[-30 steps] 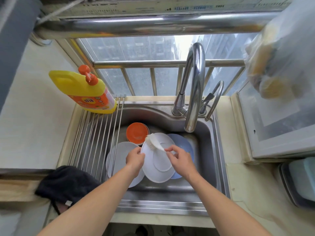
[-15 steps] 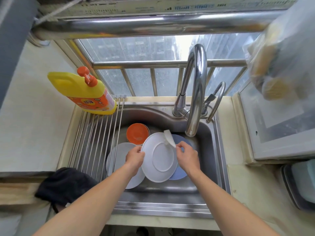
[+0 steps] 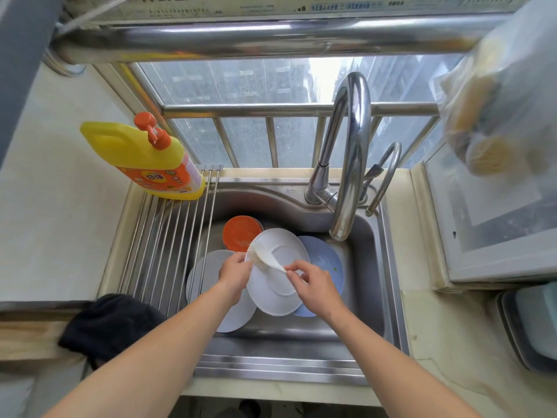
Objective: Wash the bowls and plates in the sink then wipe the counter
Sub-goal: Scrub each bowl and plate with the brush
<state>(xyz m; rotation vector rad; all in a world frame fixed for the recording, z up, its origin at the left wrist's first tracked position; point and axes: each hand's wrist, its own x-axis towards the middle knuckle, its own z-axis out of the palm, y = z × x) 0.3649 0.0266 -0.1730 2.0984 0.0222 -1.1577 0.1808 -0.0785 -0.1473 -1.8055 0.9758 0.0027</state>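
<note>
over the sink [image 3: 388,267] now, and the left hand [image 3: 233,274] grips the left rim of a white plate [image 3: 281,294], fingers curled round the edge, holding it tilted above the basin. the right hand [image 3: 313,286] pinches the handle of a white dish brush [image 3: 265,256] between thumb and fingertips, with the bristle head lying on the plate's upper left part, right beside the left hand's knuckles. the plate shows its underside ring facing up toward the camera.

under it, more crockery waits in the basin: a pale blue plate [image 3: 327,260] sits to the right, partly covered by the white one, with a small green speck on its surface. a second white plate [image 3: 208,273] lies to the left, partly under the left forearm. behind them an orange bowl [image 3: 239,232] rests near the back wall of the basin, just touching the held plate's outline from this angle.

the tall chrome faucet [image 3: 349,152] arches over the right side, its spout ending above the blue plate; i can't make out any water running. a roll-up drying rack [image 3: 162,236] of steel rods spans the sink's left part, and a yellow detergent bottle [image 3: 144,158] with an orange pump stands at its far end. a black cloth [image 3: 111,322] lies bunched on the counter [image 3: 437,342] edge at the near left.
</note>
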